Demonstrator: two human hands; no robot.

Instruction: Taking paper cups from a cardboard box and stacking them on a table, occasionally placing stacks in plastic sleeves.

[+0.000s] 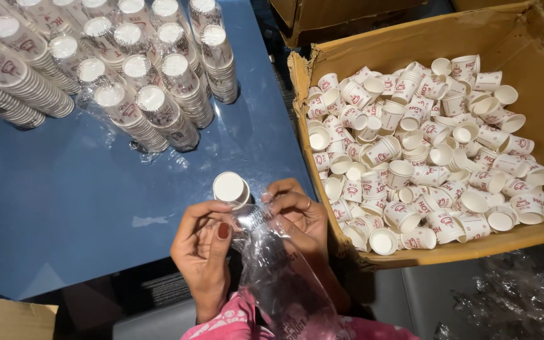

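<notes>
Both my hands hold a clear plastic sleeve (278, 264) at the table's near edge. My left hand (204, 249) pinches its left side near the mouth, and my right hand (300, 217) grips the right side. A stack of small white paper cups (231, 187) with red print pokes out of the sleeve's open end, bottom facing up. The sleeve runs back toward my pink-sleeved body.
Several wrapped stacks of cups (127, 75) stand on the blue table (83, 201) at the far left. An open cardboard box (539, 82) on the right holds many loose cups (423, 151). Crumpled clear plastic (511, 302) lies at the lower right. Another carton (347, 16) sits behind.
</notes>
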